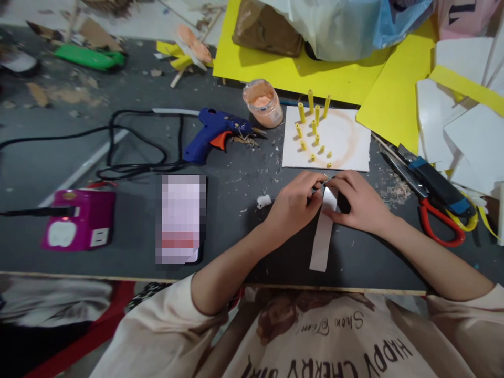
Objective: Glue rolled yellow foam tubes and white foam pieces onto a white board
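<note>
A narrow white paper strip (323, 236) runs down the dark table toward my body. My left hand (297, 197) and my right hand (352, 202) meet at its far end, fingers bent and pinched close together. The right thumb lies on the strip's face, and the far end looks slightly curled between my fingertips. Just beyond my hands is a white board (354, 136) with a faint orange ring painted on it. Several yellow paper tubes (314, 126) of differing heights stand upright on its left half and near its front.
A blue glue gun (212, 128) with a black cord and a jar of orange paint (263, 102) lie left of the board. Red-handled scissors (439, 220) and a utility knife (441, 184) are at right. A phone (183, 218) and magenta power box (81, 220) sit left.
</note>
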`<act>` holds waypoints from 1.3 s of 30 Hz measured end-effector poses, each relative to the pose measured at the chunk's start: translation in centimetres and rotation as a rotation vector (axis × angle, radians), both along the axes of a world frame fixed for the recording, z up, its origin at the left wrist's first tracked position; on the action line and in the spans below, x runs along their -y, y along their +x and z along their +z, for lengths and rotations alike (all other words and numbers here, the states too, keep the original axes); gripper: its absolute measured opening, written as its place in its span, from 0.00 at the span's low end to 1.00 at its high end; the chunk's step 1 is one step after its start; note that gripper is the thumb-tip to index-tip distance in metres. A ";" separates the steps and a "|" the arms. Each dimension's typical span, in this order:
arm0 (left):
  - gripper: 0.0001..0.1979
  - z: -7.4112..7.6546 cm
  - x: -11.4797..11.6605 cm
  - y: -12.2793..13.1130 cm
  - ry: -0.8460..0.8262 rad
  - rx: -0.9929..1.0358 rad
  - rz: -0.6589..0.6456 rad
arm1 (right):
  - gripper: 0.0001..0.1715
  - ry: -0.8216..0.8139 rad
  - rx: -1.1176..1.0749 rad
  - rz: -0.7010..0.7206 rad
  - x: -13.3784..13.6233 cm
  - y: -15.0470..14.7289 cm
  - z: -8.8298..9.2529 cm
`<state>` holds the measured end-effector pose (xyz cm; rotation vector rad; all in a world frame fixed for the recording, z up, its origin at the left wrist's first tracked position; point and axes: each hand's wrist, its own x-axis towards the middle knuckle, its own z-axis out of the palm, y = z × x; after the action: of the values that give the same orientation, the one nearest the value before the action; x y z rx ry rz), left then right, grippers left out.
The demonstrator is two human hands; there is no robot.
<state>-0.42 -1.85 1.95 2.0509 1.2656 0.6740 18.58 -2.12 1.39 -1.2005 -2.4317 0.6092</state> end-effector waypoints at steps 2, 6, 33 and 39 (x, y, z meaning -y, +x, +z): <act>0.14 -0.1 -0.1 -0.1 0.030 -0.003 0.019 | 0.21 -0.009 0.033 0.002 0.1 -0.1 0.0; 0.13 -0.2 -0.1 -0.1 0.011 0.007 0.040 | 0.15 -0.122 -0.020 -0.012 0.1 0.0 0.1; 0.10 -0.2 -0.3 0.0 -0.053 0.185 0.079 | 0.20 -0.440 -0.682 -0.407 0.2 -1.7 -0.4; 0.07 -0.2 -0.2 0.1 -0.060 0.210 0.098 | 0.16 -0.370 -0.651 -0.424 0.6 -1.8 -0.6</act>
<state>-0.35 -1.63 1.79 1.8259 1.2541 0.8618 16.78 -2.73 0.76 -1.3317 -1.5137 1.1299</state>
